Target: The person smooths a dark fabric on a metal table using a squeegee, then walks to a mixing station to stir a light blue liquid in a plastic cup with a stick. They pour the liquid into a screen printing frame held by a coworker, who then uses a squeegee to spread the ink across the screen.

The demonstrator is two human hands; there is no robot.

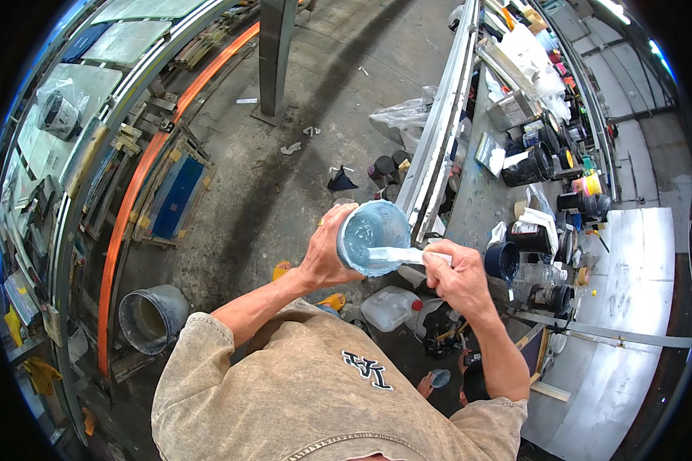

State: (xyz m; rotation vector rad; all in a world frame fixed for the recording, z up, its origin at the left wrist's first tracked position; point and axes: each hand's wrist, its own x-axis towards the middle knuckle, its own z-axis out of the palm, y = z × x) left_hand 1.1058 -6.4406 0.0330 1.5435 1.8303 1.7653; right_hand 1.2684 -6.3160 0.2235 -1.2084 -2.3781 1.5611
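Wrapped round the near left side of a round plastic tub [396,219], my left hand [327,246] holds it tilted so its mouth faces up toward me. Pale blue, wet-looking paste or ink coats the tub's inner wall and bottom. My right hand [457,280] is closed on the handle of a flat spatula [392,255], smeared with the same pale blue. The spatula's blade reaches leftward across the tub's rim into its mouth. Whether the blade's tip touches the inner wall, I cannot tell.
A long bench at right carries several dark tubs [527,165]. Below the pale blue tub, a white jug [388,311] stands on the floor. A grey bucket [152,323], orange rail [131,207] and steel post [277,61] are leftward. Another person's hand [425,386] holds a small cup below.
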